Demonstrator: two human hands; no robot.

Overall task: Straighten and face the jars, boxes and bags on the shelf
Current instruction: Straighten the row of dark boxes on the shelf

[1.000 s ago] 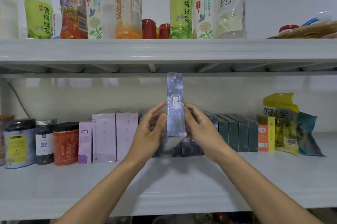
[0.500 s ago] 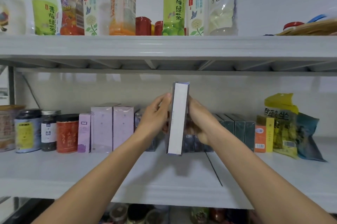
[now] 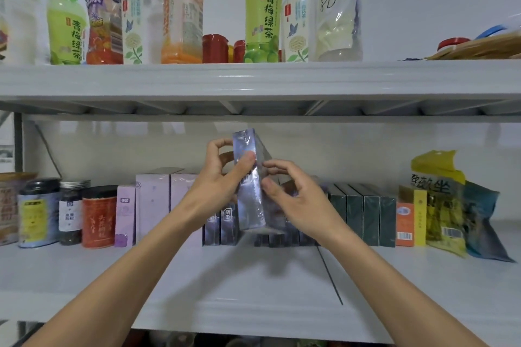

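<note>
A tall dark blue box [image 3: 250,191] wrapped in shiny film is held upright above the middle shelf [image 3: 253,284]. My left hand [image 3: 218,177] grips its left side, thumb across the front. My right hand [image 3: 293,194] pinches its right edge with fingertips. Behind it stands a row of similar dark blue boxes [image 3: 222,222]. To the left are lilac boxes [image 3: 153,205] and jars [image 3: 98,217]. Dark green boxes [image 3: 363,214], an orange box [image 3: 406,219] and a yellow bag [image 3: 439,200] stand to the right.
The upper shelf [image 3: 253,78] carries a line of drink bottles [image 3: 263,11] and red cans [image 3: 214,47]. A blue bag [image 3: 482,222] leans at the far right. A dark seam [image 3: 329,276] runs across the middle shelf's front area.
The box has turned in my hands from its white side back to its dark patterned face, tilted slightly. My right hand has shifted to a fingertip pinch on its edge.
</note>
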